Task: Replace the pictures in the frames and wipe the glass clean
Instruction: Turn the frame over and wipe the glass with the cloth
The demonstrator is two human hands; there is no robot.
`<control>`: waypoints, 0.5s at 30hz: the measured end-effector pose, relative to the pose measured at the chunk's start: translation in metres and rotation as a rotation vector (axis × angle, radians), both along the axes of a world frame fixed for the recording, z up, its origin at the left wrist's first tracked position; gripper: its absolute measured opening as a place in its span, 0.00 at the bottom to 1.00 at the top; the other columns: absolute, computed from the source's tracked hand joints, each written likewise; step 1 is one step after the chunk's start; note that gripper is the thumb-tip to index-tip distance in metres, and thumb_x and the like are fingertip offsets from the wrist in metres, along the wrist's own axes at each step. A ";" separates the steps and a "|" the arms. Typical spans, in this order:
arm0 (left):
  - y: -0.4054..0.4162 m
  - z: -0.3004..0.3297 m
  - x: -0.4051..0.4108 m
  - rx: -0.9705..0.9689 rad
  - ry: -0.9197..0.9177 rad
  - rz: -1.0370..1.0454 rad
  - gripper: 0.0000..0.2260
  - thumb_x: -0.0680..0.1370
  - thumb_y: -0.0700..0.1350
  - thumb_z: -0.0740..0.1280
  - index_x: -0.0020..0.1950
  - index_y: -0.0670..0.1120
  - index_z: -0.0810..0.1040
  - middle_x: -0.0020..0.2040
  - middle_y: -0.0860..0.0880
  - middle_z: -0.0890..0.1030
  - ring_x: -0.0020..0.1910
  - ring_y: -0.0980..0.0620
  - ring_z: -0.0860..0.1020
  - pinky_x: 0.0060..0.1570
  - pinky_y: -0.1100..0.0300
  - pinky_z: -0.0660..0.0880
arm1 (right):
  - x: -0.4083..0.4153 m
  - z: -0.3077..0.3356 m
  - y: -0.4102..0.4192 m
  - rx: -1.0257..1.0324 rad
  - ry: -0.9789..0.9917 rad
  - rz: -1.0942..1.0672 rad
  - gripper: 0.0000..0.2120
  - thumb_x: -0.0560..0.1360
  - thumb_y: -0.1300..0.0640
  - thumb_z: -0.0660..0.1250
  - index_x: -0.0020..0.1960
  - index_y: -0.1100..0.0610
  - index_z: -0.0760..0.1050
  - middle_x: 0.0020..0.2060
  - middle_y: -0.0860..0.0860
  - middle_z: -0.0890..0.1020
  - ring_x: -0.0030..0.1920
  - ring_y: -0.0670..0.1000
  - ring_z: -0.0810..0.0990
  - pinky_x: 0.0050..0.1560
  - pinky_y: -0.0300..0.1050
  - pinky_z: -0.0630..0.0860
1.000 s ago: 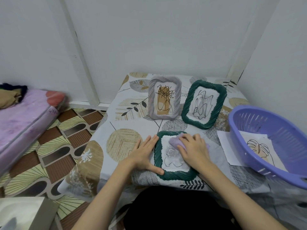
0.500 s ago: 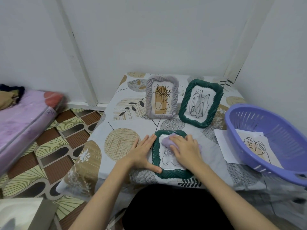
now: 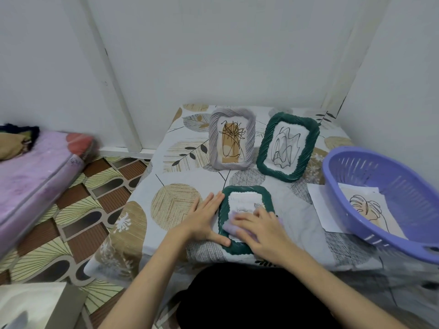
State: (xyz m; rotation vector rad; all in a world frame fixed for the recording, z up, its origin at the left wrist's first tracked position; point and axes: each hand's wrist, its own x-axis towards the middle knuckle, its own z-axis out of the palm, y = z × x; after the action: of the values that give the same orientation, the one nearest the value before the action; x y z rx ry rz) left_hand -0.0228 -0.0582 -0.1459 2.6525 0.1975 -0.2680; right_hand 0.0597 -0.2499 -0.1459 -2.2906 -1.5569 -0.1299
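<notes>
A small green frame [image 3: 240, 191] lies flat near the table's front edge. My right hand [image 3: 261, 230] presses a lilac cloth [image 3: 230, 226] onto the lower part of its glass. My left hand [image 3: 204, 217] lies flat, fingers apart, against the frame's left side, thumb at its lower corner. Behind stand a grey frame [image 3: 231, 138] with a brown-and-black drawing and a larger green frame [image 3: 288, 147] with a black scribble drawing.
A purple plastic basket [image 3: 389, 200] at the right holds a loose leaf picture [image 3: 367, 206] and overlaps a white sheet [image 3: 319, 205]. Walls close the table at back and right. A pink mattress [image 3: 35, 172] lies left on the patterned floor.
My right hand and the cloth have slid from the top of the small frame's glass down toward its lower part. My left hand stays beside the frame.
</notes>
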 end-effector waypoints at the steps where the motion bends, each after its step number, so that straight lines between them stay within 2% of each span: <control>1: 0.000 0.000 0.000 0.003 0.001 0.004 0.62 0.55 0.75 0.67 0.76 0.51 0.37 0.77 0.54 0.40 0.71 0.61 0.34 0.73 0.50 0.33 | -0.001 -0.002 -0.011 0.022 -0.024 0.027 0.18 0.75 0.42 0.53 0.56 0.43 0.77 0.56 0.36 0.78 0.45 0.46 0.65 0.42 0.43 0.65; 2: 0.000 0.000 0.000 0.007 0.003 0.005 0.61 0.55 0.74 0.68 0.76 0.51 0.37 0.77 0.54 0.40 0.70 0.61 0.34 0.73 0.50 0.33 | 0.003 -0.003 -0.018 0.041 -0.063 0.044 0.15 0.75 0.43 0.55 0.54 0.43 0.77 0.54 0.35 0.78 0.43 0.46 0.66 0.41 0.42 0.66; 4: -0.001 0.001 0.000 0.008 0.005 -0.003 0.64 0.50 0.78 0.63 0.75 0.51 0.37 0.77 0.54 0.40 0.70 0.61 0.34 0.72 0.50 0.33 | 0.014 -0.002 -0.020 0.060 -0.092 0.012 0.15 0.73 0.43 0.56 0.50 0.43 0.80 0.50 0.36 0.80 0.42 0.48 0.69 0.39 0.43 0.71; 7: -0.001 0.001 0.001 -0.010 -0.001 0.000 0.66 0.46 0.82 0.55 0.75 0.51 0.37 0.77 0.55 0.40 0.70 0.62 0.34 0.72 0.50 0.33 | 0.016 0.003 0.007 0.102 0.001 -0.144 0.16 0.71 0.42 0.56 0.47 0.43 0.81 0.46 0.39 0.82 0.40 0.52 0.74 0.37 0.47 0.71; 8: -0.001 0.001 0.001 -0.015 -0.003 0.001 0.65 0.47 0.81 0.55 0.76 0.51 0.37 0.77 0.55 0.40 0.70 0.62 0.34 0.72 0.50 0.33 | 0.011 0.002 0.015 0.111 0.033 -0.166 0.17 0.71 0.41 0.55 0.48 0.42 0.81 0.46 0.39 0.82 0.41 0.52 0.74 0.38 0.46 0.67; 10: -0.003 0.003 0.000 -0.011 0.002 -0.001 0.62 0.53 0.77 0.63 0.76 0.51 0.37 0.77 0.54 0.40 0.70 0.62 0.34 0.73 0.50 0.33 | 0.001 0.000 0.016 0.083 0.072 -0.131 0.17 0.71 0.38 0.55 0.49 0.40 0.80 0.47 0.38 0.81 0.43 0.50 0.72 0.40 0.44 0.64; 12: -0.003 0.004 -0.002 -0.004 0.009 0.007 0.57 0.61 0.68 0.71 0.76 0.50 0.38 0.77 0.54 0.40 0.70 0.62 0.35 0.73 0.50 0.33 | -0.003 -0.003 0.000 0.091 0.003 -0.057 0.15 0.71 0.37 0.57 0.47 0.39 0.80 0.46 0.37 0.81 0.43 0.46 0.69 0.38 0.43 0.67; 13: -0.003 0.005 -0.002 -0.001 0.009 0.011 0.57 0.62 0.66 0.72 0.76 0.50 0.38 0.77 0.54 0.40 0.71 0.61 0.35 0.73 0.50 0.33 | -0.001 -0.002 -0.008 0.092 -0.035 -0.043 0.13 0.70 0.38 0.58 0.46 0.38 0.80 0.45 0.37 0.80 0.43 0.46 0.67 0.37 0.44 0.68; 15: -0.003 0.005 -0.001 0.011 0.018 0.008 0.58 0.61 0.68 0.71 0.76 0.50 0.37 0.77 0.54 0.40 0.72 0.60 0.35 0.73 0.49 0.33 | 0.012 0.001 -0.011 0.072 -0.032 -0.081 0.16 0.69 0.38 0.57 0.46 0.39 0.81 0.44 0.39 0.80 0.44 0.47 0.69 0.38 0.44 0.67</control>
State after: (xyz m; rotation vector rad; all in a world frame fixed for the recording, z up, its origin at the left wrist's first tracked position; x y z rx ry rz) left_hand -0.0242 -0.0613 -0.1413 2.6608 0.2158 -0.2896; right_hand 0.0722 -0.2608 -0.1448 -2.3067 -1.4510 -0.2413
